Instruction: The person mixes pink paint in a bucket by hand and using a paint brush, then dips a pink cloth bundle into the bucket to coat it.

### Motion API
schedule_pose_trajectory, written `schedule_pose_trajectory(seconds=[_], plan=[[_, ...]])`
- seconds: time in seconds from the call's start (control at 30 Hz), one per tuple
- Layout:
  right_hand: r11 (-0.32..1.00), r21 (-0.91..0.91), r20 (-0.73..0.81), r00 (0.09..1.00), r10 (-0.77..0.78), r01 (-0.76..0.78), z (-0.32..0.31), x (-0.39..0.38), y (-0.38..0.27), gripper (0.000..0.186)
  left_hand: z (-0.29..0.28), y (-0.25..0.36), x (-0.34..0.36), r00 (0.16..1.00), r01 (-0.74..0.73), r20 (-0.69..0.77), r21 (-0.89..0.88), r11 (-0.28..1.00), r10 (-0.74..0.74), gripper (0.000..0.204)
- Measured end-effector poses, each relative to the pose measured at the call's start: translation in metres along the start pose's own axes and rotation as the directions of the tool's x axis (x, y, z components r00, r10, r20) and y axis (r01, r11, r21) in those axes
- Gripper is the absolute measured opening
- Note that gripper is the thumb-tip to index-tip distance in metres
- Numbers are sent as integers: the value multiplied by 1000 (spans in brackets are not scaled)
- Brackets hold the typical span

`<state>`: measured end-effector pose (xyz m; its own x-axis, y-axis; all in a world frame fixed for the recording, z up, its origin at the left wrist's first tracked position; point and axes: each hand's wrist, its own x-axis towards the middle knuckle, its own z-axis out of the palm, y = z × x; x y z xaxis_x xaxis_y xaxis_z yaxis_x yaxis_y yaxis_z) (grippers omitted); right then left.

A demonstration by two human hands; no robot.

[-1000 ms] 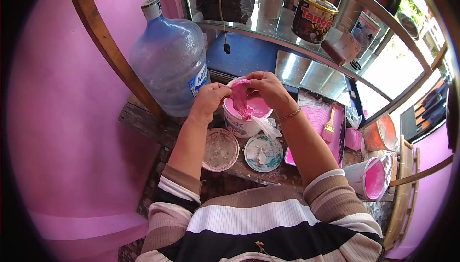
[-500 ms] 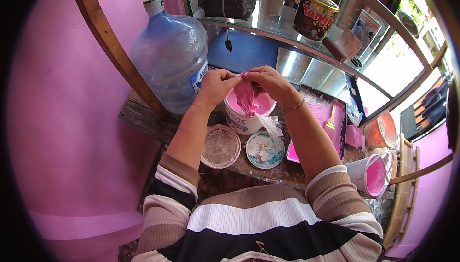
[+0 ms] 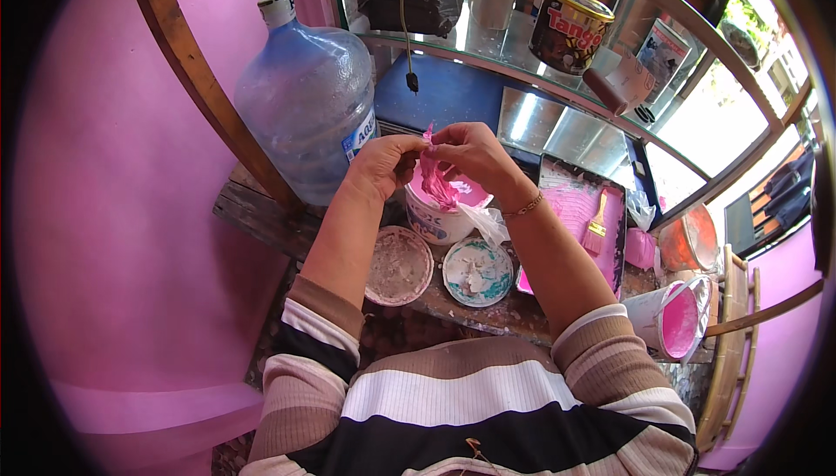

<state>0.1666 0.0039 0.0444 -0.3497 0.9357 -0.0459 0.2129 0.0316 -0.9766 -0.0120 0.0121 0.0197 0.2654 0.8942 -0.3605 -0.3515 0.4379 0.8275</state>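
Pink plastic (image 3: 438,187), crumpled, is clamped near its top in the fingers of the left hand (image 3: 387,165) and the right hand (image 3: 475,158), hanging below the grip at the mouth of the tub (image 3: 435,225). Right of the grip lies a tray (image 3: 564,203) bearing a brush (image 3: 596,225); to its left stands a jug (image 3: 305,110).

Red lettering on a dark round tin (image 3: 570,32) beyond and right of the white tub (image 3: 435,222), white letters on a blue-labelled water bottle (image 3: 305,101) left of it, blurred print on the tub itself
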Motion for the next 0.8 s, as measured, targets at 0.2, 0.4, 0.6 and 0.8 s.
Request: schedule_pose_trajectory(seconds=[0.2, 0.4, 0.6, 0.8], plan=[[983, 185, -173, 984, 26, 6, 1, 0, 6, 19, -4, -2, 3, 997, 67, 41, -91, 994, -63, 6], [999, 34, -126, 992, 18, -14, 6, 3, -6, 16, 4, 0, -7, 999, 39, 30, -91, 995, -36, 4], [996, 90, -64, 998, 14, -8, -2, 8, 1, 16, 0, -4, -2, 1000, -9, 28, -65, 998, 11, 2], [992, 122, -73, 997, 27, -18, 1, 8, 5, 16, -9, -5, -2, 991, 6, 135, -54, 999, 1, 7]])
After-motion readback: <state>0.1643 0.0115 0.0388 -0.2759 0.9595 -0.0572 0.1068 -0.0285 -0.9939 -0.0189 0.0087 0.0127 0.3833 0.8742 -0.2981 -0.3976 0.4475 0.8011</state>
